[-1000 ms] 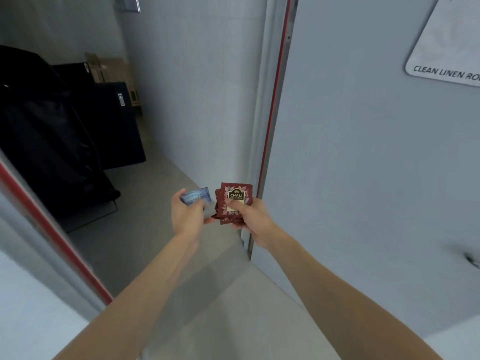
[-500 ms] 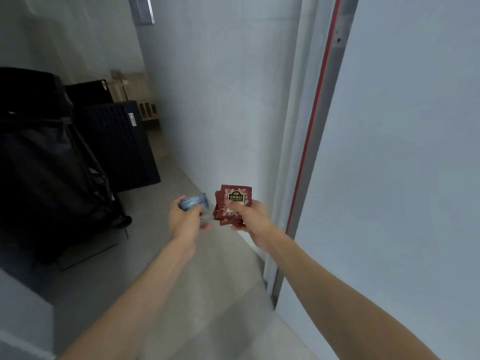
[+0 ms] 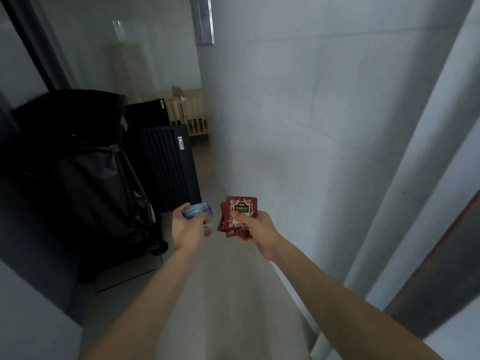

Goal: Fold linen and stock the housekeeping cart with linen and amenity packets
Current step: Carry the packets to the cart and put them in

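My right hand (image 3: 255,229) pinches a small stack of dark red tea packets (image 3: 237,215) marked CHALI, thumb on the front face. My left hand (image 3: 187,227) grips a bundle of blue amenity packets (image 3: 198,211), partly hidden by the fingers. Both hands are held out in front of me at mid-height, a little apart. To the left stands a black housekeeping cart (image 3: 78,183) with a dark bag hanging on it; no linen is visible.
A grey tiled wall (image 3: 298,113) runs along the right, with a door frame edged in red (image 3: 426,258) at the far right. A black ribbed case (image 3: 168,162) and a wooden crib (image 3: 192,110) stand down the corridor. Grey floor (image 3: 228,294) lies ahead.
The view has swung left, away from the clean linen room door, toward the corridor and the black cart. Both hands keep the same packets in about the same pose.
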The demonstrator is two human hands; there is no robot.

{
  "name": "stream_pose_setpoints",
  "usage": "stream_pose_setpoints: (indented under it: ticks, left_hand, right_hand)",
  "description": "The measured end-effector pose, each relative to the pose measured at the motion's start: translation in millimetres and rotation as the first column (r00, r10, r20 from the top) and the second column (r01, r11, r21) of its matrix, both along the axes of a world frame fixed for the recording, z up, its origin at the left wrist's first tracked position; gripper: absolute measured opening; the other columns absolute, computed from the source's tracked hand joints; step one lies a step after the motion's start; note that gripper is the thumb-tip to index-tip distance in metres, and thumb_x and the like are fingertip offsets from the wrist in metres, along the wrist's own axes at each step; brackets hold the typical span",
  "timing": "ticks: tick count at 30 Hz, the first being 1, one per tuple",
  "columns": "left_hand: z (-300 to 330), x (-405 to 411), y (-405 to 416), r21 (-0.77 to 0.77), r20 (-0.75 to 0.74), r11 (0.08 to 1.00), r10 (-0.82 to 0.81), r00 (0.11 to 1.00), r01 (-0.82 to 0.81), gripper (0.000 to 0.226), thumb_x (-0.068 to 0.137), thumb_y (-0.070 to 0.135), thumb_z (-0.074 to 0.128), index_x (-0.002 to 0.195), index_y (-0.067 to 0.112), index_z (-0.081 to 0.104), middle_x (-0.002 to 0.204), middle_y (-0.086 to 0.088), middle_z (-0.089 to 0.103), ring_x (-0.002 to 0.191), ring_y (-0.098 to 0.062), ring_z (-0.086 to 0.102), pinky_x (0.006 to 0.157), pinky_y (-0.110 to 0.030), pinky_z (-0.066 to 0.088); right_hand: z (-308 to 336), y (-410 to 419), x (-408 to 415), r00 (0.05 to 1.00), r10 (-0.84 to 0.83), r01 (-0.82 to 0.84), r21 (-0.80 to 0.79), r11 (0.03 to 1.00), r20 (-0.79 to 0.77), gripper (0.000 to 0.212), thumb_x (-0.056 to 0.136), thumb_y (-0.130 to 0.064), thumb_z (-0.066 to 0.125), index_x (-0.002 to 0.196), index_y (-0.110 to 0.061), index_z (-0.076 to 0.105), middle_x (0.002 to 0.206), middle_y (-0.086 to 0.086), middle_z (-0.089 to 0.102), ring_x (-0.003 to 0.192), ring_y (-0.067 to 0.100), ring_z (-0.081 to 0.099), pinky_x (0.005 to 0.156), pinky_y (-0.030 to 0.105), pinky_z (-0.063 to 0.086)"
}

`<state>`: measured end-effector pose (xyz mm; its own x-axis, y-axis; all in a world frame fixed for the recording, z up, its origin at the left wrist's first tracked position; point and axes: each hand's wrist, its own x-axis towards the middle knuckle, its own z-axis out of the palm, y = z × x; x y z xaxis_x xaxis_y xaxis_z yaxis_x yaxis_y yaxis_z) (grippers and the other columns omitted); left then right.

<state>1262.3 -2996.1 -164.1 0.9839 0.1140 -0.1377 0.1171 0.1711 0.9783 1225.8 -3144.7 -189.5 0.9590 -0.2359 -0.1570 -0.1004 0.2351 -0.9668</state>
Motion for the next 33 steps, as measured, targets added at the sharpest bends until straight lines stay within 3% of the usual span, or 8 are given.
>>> stream_pose_setpoints:
  ticks: [5, 8, 12, 16, 19, 23, 27, 33]
  left_hand:
    - [-2, 137, -14, 0.034, 0.069, 0.999, -0.017, 0.997, 0.014, 0.048, 0.09, 0.0, 0.058, 0.135, 0.015, 0.049, 0.117, -0.013, 0.06, 0.081, -0.024, 0.062, 0.058, -0.033, 0.056]
    - [3, 210, -23, 0.007, 0.047, 0.998, -0.059, 0.997, 0.059, 0.051, 0.089, -0.001, 0.058, 0.136, 0.018, 0.05, 0.111, -0.007, 0.06, 0.074, -0.019, 0.062, 0.06, -0.033, 0.056]
    - [13, 295, -36, 0.01, 0.027, 0.995, -0.101, 0.995, 0.101, 0.053, 0.087, -0.002, 0.061, 0.131, 0.026, 0.054, 0.112, -0.005, 0.061, 0.083, -0.021, 0.066, 0.052, -0.027, 0.055]
    - [10, 364, -55, 0.04, 0.009, 0.991, -0.127, 0.992, 0.126, 0.051, 0.086, -0.002, 0.062, 0.123, 0.032, 0.055, 0.112, -0.006, 0.063, 0.083, -0.021, 0.068, 0.053, -0.03, 0.056]
    - [8, 416, -72, 0.051, -0.007, 0.989, -0.137, 0.991, 0.137, 0.052, 0.086, -0.003, 0.062, 0.127, 0.029, 0.055, 0.116, -0.007, 0.062, 0.089, -0.024, 0.068, 0.061, -0.037, 0.061]
    - [5, 489, -94, 0.061, 0.02, 0.99, -0.127, 0.992, 0.126, 0.052, 0.087, -0.003, 0.063, 0.128, 0.027, 0.054, 0.116, -0.006, 0.06, 0.088, -0.023, 0.067, 0.05, -0.029, 0.056]
    - [3, 572, -119, 0.066, 0.018, 0.994, -0.087, 0.996, 0.085, 0.055, 0.088, -0.004, 0.062, 0.133, 0.025, 0.053, 0.121, -0.009, 0.06, 0.09, -0.024, 0.067, 0.049, -0.026, 0.054]
    - [12, 690, -150, 0.052, 0.017, 0.996, -0.067, 0.998, 0.066, 0.049, 0.09, -0.003, 0.063, 0.133, 0.017, 0.053, 0.115, -0.009, 0.063, 0.089, -0.024, 0.068, 0.049, -0.026, 0.056]
  right_hand:
    - [11, -11, 124, 1.0, -0.028, 0.029, -0.05, 0.998, 0.009, 0.024, 0.089, -0.019, 0.071, 0.109, -0.006, 0.069, 0.087, 0.007, 0.073, 0.073, 0.019, 0.067, 0.056, 0.025, 0.049]
    - [24, -19, 193, 0.998, -0.063, 0.062, -0.067, 0.996, -0.002, 0.022, 0.091, -0.017, 0.069, 0.108, -0.004, 0.068, 0.092, 0.013, 0.07, 0.078, 0.025, 0.066, 0.061, 0.03, 0.049]
    - [39, -33, 271, 0.996, -0.087, 0.087, -0.106, 0.991, 0.008, 0.026, 0.091, -0.018, 0.069, 0.112, -0.001, 0.067, 0.095, 0.015, 0.071, 0.083, 0.028, 0.067, 0.063, 0.032, 0.05]
    - [38, -53, 337, 0.994, -0.109, 0.109, -0.104, 0.989, 0.009, 0.016, 0.091, -0.016, 0.069, 0.103, -0.006, 0.068, 0.094, 0.014, 0.072, 0.079, 0.025, 0.068, 0.061, 0.031, 0.052]
    - [34, -70, 386, 0.994, -0.112, 0.112, -0.092, 0.989, 0.007, 0.012, 0.09, -0.016, 0.07, 0.1, -0.008, 0.068, 0.091, 0.012, 0.072, 0.077, 0.023, 0.069, 0.06, 0.03, 0.053]
    - [24, -97, 466, 0.996, -0.088, 0.089, -0.072, 0.993, 0.016, 0.016, 0.09, -0.018, 0.071, 0.103, -0.008, 0.067, 0.089, 0.009, 0.073, 0.074, 0.022, 0.069, 0.059, 0.029, 0.054]
    - [13, -126, 560, 0.998, -0.052, 0.053, -0.046, 0.998, 0.021, 0.028, 0.088, -0.021, 0.073, 0.11, -0.006, 0.067, 0.094, 0.011, 0.075, 0.08, 0.023, 0.071, 0.061, 0.031, 0.054]
    - [13, -166, 698, 0.998, 0.051, -0.05, -0.049, 0.998, 0.023, 0.018, 0.086, -0.026, 0.075, 0.1, -0.016, 0.07, 0.095, 0.007, 0.077, 0.079, 0.019, 0.072, 0.062, 0.03, 0.055]
